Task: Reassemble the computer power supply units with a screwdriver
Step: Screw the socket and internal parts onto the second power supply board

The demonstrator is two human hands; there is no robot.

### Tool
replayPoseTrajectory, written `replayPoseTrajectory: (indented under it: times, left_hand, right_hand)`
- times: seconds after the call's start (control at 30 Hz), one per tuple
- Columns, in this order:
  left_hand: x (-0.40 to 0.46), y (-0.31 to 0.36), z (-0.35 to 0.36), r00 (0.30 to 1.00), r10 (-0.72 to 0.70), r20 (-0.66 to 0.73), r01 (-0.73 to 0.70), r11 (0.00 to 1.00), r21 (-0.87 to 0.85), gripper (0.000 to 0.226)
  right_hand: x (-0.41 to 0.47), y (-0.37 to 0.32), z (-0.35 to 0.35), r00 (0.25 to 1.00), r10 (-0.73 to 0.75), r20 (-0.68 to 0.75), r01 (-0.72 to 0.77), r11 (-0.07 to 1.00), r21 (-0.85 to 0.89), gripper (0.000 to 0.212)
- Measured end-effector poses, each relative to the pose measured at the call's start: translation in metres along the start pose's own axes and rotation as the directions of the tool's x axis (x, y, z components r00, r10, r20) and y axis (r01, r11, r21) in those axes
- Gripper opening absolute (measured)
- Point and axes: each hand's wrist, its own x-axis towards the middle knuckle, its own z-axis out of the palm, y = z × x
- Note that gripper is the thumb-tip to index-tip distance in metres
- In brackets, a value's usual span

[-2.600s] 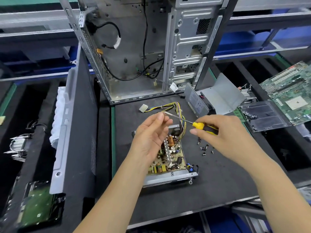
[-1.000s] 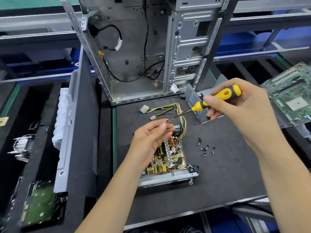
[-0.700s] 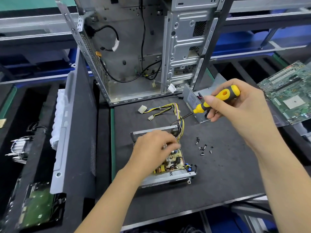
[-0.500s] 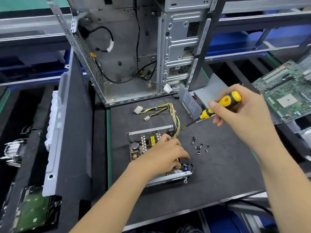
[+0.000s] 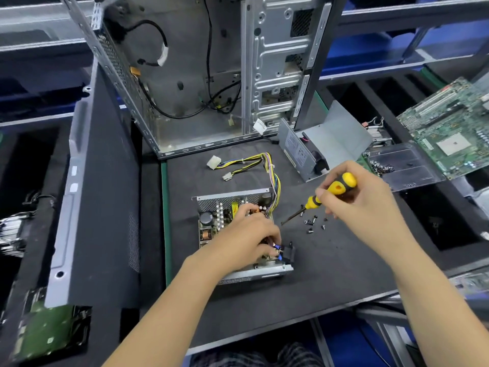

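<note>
An opened power supply unit lies on a dark mat, circuit board exposed. The left hand reaches into it, fingers curled at its near right corner; whether they pinch anything cannot be told. The right hand grips a yellow and black screwdriver, tip slanting down over loose screws. Behind stand an empty computer case and a grey cover whose label is too small to read. A green motherboard lies far right.

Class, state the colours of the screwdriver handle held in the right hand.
The screwdriver handle is yellow with black sections, seen in the head view.
</note>
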Motion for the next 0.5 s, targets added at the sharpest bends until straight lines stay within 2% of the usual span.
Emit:
replayPoseTrajectory:
  times: [0.1, 0.2, 0.33, 0.43, 0.5]
  left_hand:
    - [-0.002, -0.005, -0.002, 0.998, 0.051, -0.048, -0.054, 0.997, -0.056, 0.021]
    - [-0.008, -0.010, -0.001, 0.988, 0.128, -0.082, -0.131, 0.991, -0.036, 0.034]
    - [-0.012, -0.011, 0.000, 0.982, 0.157, -0.105, -0.158, 0.987, -0.003, 0.014]
    - [-0.010, -0.011, -0.009, 0.990, 0.132, -0.041, -0.136, 0.984, -0.113, 0.013]
    - [-0.010, -0.012, -0.016, 0.995, 0.088, 0.043, -0.076, 0.972, -0.223, 0.024]
  right_hand:
    - [0.003, 0.001, -0.005, 0.999, 0.001, -0.054, -0.001, 1.000, 0.004, 0.020]
    - [0.005, 0.000, -0.008, 0.998, 0.005, -0.058, -0.005, 1.000, 0.004, 0.019]
    - [0.005, -0.001, -0.009, 0.999, 0.015, -0.050, -0.014, 1.000, 0.027, 0.019]
    - [0.003, -0.002, -0.009, 1.000, 0.012, -0.010, -0.012, 0.999, 0.031, 0.019]
    - [0.001, -0.002, -0.008, 1.000, 0.014, 0.022, -0.014, 1.000, 0.018, 0.019]
